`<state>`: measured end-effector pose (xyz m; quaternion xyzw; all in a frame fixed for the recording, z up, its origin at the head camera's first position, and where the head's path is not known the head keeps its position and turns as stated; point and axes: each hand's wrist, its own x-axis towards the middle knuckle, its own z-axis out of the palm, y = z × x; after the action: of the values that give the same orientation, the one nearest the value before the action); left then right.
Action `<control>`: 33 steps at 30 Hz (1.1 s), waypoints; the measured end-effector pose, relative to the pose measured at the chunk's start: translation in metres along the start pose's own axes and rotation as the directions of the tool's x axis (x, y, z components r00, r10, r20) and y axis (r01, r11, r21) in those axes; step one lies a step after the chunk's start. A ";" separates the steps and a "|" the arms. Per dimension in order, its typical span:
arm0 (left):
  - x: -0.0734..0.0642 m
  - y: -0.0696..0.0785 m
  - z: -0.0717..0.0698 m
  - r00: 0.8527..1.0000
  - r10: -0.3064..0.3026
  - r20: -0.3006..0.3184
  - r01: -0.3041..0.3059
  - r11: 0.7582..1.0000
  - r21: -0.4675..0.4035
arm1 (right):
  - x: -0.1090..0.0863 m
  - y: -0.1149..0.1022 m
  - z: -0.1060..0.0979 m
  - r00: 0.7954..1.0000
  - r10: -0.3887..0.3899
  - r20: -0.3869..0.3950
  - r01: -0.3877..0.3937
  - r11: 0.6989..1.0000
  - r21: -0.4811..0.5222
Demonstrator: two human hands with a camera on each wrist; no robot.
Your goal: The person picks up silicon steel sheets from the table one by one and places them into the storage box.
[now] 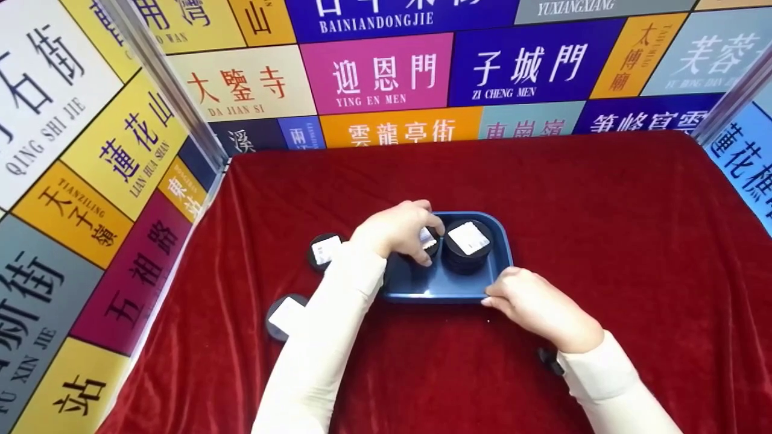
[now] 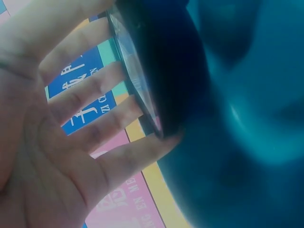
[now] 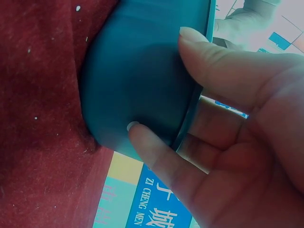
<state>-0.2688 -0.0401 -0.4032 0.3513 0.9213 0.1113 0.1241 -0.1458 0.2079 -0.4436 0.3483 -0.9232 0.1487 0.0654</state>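
A blue tray (image 1: 446, 296) with raised sides lies on the red cloth. Inside it, toward the right, stands a round black disc-shaped thing (image 1: 468, 247) with a white label, apparently stacked on another. My left hand (image 1: 398, 229) reaches over the tray's left part and grips a second black disc (image 2: 161, 61) by its edge, thumb and fingers spread round it; the label faces my palm. At the tray's near right corner my right hand (image 1: 537, 304) pinches the rim, with the thumb outside the wall in the right wrist view.
Two more labelled black discs lie on the cloth left of the tray: one farther back (image 1: 325, 250), one nearer (image 1: 284, 316), partly behind the left sleeve. A small dark object (image 1: 550, 361) shows at the right wrist. Sign-covered panels (image 1: 374, 72) stand behind and at both sides.
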 end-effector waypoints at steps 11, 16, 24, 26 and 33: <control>0.003 0.002 0.000 0.999 -0.041 0.004 0.041 0.999 -0.003 | 0.000 0.002 0.000 1.000 0.004 0.008 -0.004 1.000 -0.002; 0.005 0.003 0.002 0.999 -0.046 0.006 0.046 0.999 0.011 | -0.001 0.002 0.001 1.000 0.004 0.013 -0.004 1.000 0.001; 0.008 0.002 0.007 0.999 -0.034 0.019 0.033 0.998 0.049 | 0.000 0.001 0.002 1.000 0.001 0.022 -0.001 1.000 0.001; 0.008 0.002 0.008 0.999 -0.035 0.018 0.034 0.998 0.054 | 0.000 0.001 0.001 1.000 0.003 0.022 -0.003 1.000 -0.001; 0.011 0.003 0.012 0.999 -0.037 0.024 0.035 0.997 0.074 | 0.000 0.002 0.000 1.000 0.010 0.025 -0.011 1.000 0.006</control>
<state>-0.2711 -0.0294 -0.4151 0.3402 0.9294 0.0704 0.1245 -0.1467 0.2095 -0.4442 0.3454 -0.9253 0.1476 0.0519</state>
